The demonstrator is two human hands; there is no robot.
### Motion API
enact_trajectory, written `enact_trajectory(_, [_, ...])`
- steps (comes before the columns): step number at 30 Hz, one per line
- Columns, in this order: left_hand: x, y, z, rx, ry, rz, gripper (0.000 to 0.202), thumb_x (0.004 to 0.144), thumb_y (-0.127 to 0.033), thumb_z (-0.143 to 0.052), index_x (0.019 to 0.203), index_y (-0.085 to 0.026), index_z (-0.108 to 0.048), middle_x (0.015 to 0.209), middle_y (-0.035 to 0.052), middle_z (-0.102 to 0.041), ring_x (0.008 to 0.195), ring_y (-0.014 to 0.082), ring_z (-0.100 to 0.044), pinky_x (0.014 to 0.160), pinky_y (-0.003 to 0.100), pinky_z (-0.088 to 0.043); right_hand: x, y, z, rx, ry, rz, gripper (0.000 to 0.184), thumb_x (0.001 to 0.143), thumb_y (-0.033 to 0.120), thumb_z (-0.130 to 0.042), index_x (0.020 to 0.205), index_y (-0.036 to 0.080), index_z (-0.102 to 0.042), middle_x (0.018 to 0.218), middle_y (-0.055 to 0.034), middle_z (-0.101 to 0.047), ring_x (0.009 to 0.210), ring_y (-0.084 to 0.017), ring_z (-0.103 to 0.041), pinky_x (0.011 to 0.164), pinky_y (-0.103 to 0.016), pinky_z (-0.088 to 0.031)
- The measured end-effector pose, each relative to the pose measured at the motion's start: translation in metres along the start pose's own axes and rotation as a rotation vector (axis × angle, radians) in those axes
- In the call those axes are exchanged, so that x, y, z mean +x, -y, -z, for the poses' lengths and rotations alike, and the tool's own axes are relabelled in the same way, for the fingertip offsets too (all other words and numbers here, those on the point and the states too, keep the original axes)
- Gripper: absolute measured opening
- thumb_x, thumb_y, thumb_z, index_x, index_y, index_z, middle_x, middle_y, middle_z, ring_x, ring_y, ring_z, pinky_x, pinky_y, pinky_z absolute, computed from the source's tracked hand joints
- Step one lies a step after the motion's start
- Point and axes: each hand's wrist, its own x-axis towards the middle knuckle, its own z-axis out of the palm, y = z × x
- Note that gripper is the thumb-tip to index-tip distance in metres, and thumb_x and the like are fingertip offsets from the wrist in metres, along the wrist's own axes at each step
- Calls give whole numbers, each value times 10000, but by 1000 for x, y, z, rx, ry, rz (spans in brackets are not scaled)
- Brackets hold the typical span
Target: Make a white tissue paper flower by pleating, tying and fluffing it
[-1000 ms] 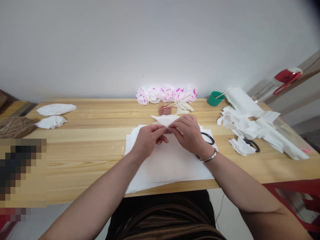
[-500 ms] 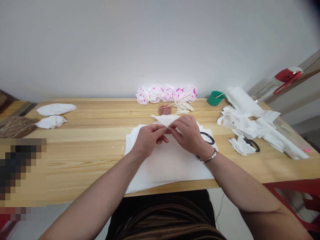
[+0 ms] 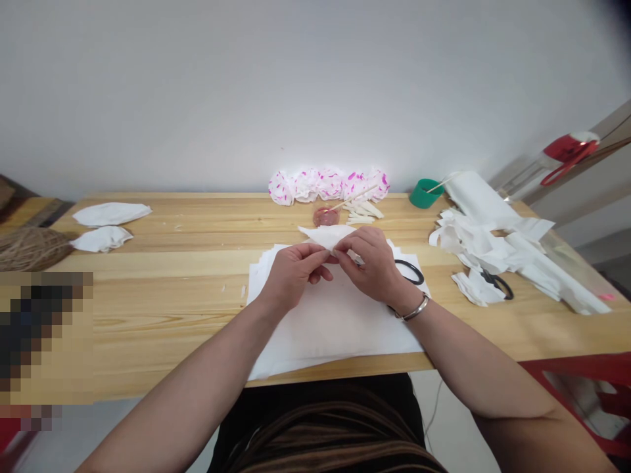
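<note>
Both hands pinch the near edge of a white piece of tissue paper (image 3: 326,236), whose pointed tip sticks out to the left. My left hand (image 3: 296,272) grips it between thumb and forefinger, the other fingers curled below. From the right, my right hand (image 3: 369,266) holds it with thumb and fingertips touching the left ones. Beneath the hands lies a stack of white paper sheets (image 3: 330,328). Scissors with a black handle (image 3: 410,272) rest on the stack's right side, their blades hidden by my right hand.
Pink-flecked paper flowers (image 3: 328,184) stand along the wall, behind a small reddish dish (image 3: 326,215) with a stick across it. At right are a green cup (image 3: 426,194), white paper scraps (image 3: 473,243) and a clear bottle (image 3: 530,172). Folded white pieces (image 3: 112,213) and twine (image 3: 32,248) lie left.
Almost nothing differs. My right hand's fingers have shifted very slightly on the tissue paper; both hands keep their pinch in the same place.
</note>
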Motion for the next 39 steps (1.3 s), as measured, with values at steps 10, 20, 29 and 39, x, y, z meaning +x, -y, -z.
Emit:
enact_trajectory(10, [-1,-1,0,37,22,-3,128,734,-249,-650,679,-134,-650,750,54,-696,501,88,-575,458,215,-301,1,1,1,150,-51,-171,103,808,168,-537,710,198,-552,664,1,-563,664,-135,-497,671,-298,-401])
enact_trajectory(20, [-2,-4,1,-21,23,64,188,753,-316,-622,788,-135,-660,803,82,-692,503,116,-597,440,221,-302,5,2,3,444,0,-431,78,797,216,-562,728,185,-580,670,15,-582,632,-107,-517,609,-249,-420])
enact_trajectory(29, [2,-5,2,-107,-112,43,183,686,-295,-701,771,-155,-620,699,20,-651,452,78,-546,416,200,-272,4,3,5,437,57,-377,80,792,220,-558,730,179,-586,675,9,-587,644,-109,-518,599,-245,-409])
enact_trajectory(39, [4,-3,2,-149,-110,61,216,646,-279,-738,727,-167,-572,609,-44,-556,410,33,-446,408,185,-277,4,3,5,437,66,-359,71,791,217,-565,736,180,-588,677,11,-592,641,-102,-522,606,-236,-421])
